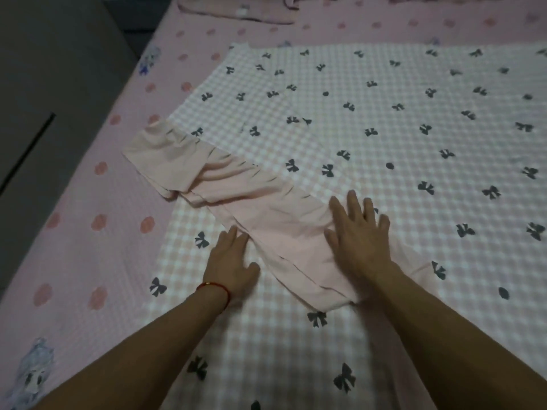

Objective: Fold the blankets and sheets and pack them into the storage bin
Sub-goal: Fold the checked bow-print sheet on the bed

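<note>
Smoothing is wanted: the checked sheet (pixel 384 119) is spread on the bed (pixel 88 202), its pink ruffle (pixel 266 214) pressed flat by left hand (pixel 229 261) and right hand (pixel 359 235), fingers straight; creases should be swept outward before folding.

Checked bow-print sheet (pixel 384 128) spread flat, ruffle folded over.

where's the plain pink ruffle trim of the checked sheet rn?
Head view, centre-left: the plain pink ruffle trim lies diagonally across the pink-and-white checked bow-print sheet, under the right hand, beside the left hand.
</note>
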Demonstrator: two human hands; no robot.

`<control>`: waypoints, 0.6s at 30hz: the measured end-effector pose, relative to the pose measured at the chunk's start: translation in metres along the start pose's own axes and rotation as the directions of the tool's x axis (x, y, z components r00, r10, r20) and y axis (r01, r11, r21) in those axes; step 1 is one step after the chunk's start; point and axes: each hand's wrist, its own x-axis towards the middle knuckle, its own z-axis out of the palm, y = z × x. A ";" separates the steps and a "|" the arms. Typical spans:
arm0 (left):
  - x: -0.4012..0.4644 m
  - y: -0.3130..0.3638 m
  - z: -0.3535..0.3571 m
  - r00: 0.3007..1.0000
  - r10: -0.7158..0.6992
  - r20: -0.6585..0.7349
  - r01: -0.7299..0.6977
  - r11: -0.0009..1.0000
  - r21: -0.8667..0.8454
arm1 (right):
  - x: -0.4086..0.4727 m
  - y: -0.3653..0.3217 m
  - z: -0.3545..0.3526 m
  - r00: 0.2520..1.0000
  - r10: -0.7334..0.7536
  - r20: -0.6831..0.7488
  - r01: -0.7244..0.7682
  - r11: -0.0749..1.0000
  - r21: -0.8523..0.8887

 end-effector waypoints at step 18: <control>0.202 0.069 -0.061 0.767 -0.612 0.191 0.034 -0.258 -0.965 | 0.103 0.131 -0.010 0.988 -0.156 0.004 0.119 0.772 0.624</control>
